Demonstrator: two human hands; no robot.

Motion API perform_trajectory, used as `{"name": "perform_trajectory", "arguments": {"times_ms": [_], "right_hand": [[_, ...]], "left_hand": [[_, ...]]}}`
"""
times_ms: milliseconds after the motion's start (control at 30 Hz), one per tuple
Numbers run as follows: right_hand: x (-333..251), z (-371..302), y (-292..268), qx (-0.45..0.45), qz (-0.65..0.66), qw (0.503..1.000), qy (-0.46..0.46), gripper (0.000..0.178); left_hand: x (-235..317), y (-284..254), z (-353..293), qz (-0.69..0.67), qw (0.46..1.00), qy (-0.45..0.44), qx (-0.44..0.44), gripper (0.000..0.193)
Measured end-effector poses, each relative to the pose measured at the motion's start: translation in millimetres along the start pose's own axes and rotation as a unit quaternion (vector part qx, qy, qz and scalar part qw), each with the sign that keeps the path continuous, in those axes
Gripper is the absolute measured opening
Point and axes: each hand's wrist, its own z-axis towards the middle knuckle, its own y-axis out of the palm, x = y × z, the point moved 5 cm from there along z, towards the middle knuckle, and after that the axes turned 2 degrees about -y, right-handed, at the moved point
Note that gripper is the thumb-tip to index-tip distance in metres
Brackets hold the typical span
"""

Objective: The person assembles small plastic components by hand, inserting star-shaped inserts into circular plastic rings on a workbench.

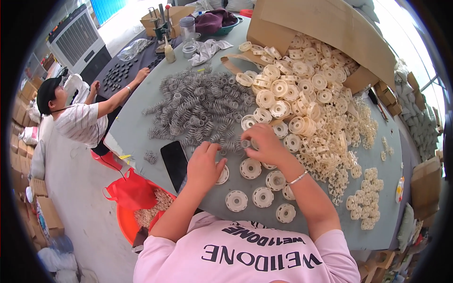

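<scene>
My right hand (266,144) pinches what looks like a small coil spring (245,144) between thumb and fingers, at the near edge of the plastic parts. My left hand (203,166) hovers with thumb and fingers apart, next to a cream plastic disc (223,175) partly hidden by it. A heap of grey coil springs (198,106) lies just beyond both hands. Several round cream discs with slotted rims lie between my forearms, among them one disc (236,201) and another disc (263,197). A spring sits in one more disc (275,180).
A large pile of cream plastic parts (302,99) spills from a cardboard box (321,28). A dark phone (174,165) lies left of my left hand. Below the table's left edge stands an orange tub (125,221) with a red bag. Another person (78,106) works at a dark table.
</scene>
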Motion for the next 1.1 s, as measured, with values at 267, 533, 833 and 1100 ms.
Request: {"name": "perform_trajectory", "arguments": {"times_ms": [267,533,833,1100], "right_hand": [[63.9,-54.8,-17.9,0.069,0.682,0.7,0.201,0.032],[69.7,-66.9,-40.6,0.116,0.66,0.684,0.289,0.027],[55.5,-34.8,-20.1,-0.048,-0.049,0.982,0.174,0.019],[95.2,-60.7,-12.9,0.009,0.499,0.767,0.403,0.02]], "left_hand": [[25.9,28.2,32.0,-0.002,0.998,0.057,0.018,0.03],[31.6,90.2,105.7,0.106,0.975,0.182,-0.067,0.011],[25.7,95.7,122.7,0.02,0.968,0.159,-0.193,0.019],[14.4,57.8,118.6,-0.163,0.968,0.03,-0.188,0.024]]}}
